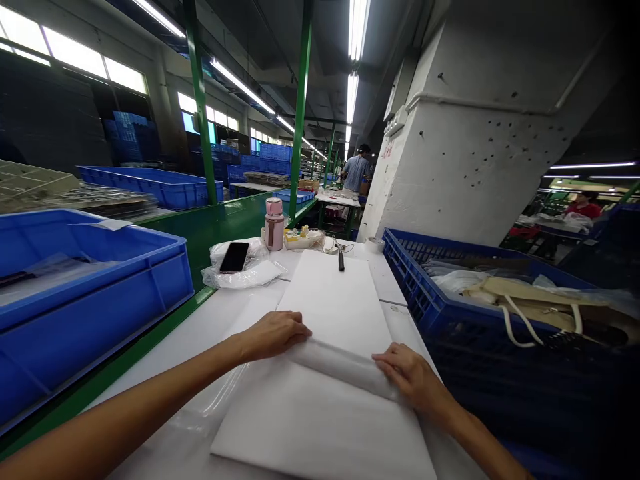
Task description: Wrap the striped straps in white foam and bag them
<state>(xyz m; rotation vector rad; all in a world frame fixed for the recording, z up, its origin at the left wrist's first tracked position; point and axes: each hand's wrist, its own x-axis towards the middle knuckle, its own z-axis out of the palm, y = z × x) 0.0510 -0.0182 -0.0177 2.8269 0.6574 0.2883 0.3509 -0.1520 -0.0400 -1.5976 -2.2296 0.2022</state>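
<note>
Across the table lies a long stack of white sheets [335, 287], with a folded or rolled translucent strip [345, 368] lying crosswise over it. My left hand [280, 332] pinches the strip's left end, fingers pressed together. At its right end, my right hand [407, 373] is closed on the strip with thumb and fingers. A wider white sheet [320, 427] spreads nearer to me, below the strip. Clear plastic film [200, 407] shows on the table under my left forearm.
A phone [235, 257] rests on plastic bags, beside a pink bottle [274, 227]. A black-handled tool [341, 259] lies at the stack's far end. Blue crates stand left [100, 320] and right [425, 293], the right holding a beige bag [525, 297]. A person [357, 170] stands far back.
</note>
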